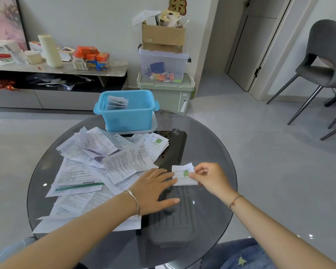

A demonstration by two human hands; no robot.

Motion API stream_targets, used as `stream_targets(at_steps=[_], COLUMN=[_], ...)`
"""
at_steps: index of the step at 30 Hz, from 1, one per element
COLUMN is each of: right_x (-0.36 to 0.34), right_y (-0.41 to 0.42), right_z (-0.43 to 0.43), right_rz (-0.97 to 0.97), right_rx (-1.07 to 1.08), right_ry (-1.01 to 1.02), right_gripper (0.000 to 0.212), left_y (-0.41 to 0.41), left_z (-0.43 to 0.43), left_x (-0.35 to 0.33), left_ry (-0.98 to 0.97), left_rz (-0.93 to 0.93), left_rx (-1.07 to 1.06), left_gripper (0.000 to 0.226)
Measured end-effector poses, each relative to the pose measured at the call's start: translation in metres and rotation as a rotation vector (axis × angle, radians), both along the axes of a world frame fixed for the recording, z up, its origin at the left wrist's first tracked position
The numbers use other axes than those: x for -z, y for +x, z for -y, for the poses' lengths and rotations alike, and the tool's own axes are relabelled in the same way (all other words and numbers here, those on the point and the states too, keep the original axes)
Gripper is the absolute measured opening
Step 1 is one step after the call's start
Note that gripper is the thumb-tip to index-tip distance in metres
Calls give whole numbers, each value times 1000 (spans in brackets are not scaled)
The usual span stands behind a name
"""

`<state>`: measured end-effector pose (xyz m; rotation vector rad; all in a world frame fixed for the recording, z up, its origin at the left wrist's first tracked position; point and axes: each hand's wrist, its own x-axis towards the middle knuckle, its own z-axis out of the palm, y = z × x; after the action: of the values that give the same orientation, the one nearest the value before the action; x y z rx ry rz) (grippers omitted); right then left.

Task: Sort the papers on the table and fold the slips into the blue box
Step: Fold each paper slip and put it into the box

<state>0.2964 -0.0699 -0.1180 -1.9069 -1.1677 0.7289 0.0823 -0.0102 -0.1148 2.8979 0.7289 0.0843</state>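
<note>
Spreading across the glass worktop [211, 144], the papers [97, 166] lie left of centre, with the blue box [128, 115] at the far edge holding a few folded ones. Right of the pile a slip [182, 176] is held down, likely for creasing: the left hand [153, 189] presses its edge with straight, released fingers while the right hand [208, 176] pinches the other side

one camera sits on the person's head. it looks forward and down onto the round table [208, 210], which is close and fills the bottom half. both arms come in from the bottom edge. the left hand [153, 188] and the right hand [211, 177] with its slip [183, 176] are near the lens. the blue box [127, 111] is further off. the shelf [114, 68] and chair [326, 61] are far away at the top.
</note>
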Motion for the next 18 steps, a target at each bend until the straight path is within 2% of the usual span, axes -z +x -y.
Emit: stream_targets(at_steps=[3, 18], right_x=[-2, -3], right_y=[-1, -2], right_z=[-3, -6], right_rz=[4, 76], right_rx=[12, 4], right_ry=[-11, -43], right_gripper=[15, 17], left_y=[0, 1], left_z=[1, 6], left_x=[-1, -6], left_ry=[-16, -13], left_rz=[-63, -88], left_rx=[-10, 14], left_gripper=[90, 95])
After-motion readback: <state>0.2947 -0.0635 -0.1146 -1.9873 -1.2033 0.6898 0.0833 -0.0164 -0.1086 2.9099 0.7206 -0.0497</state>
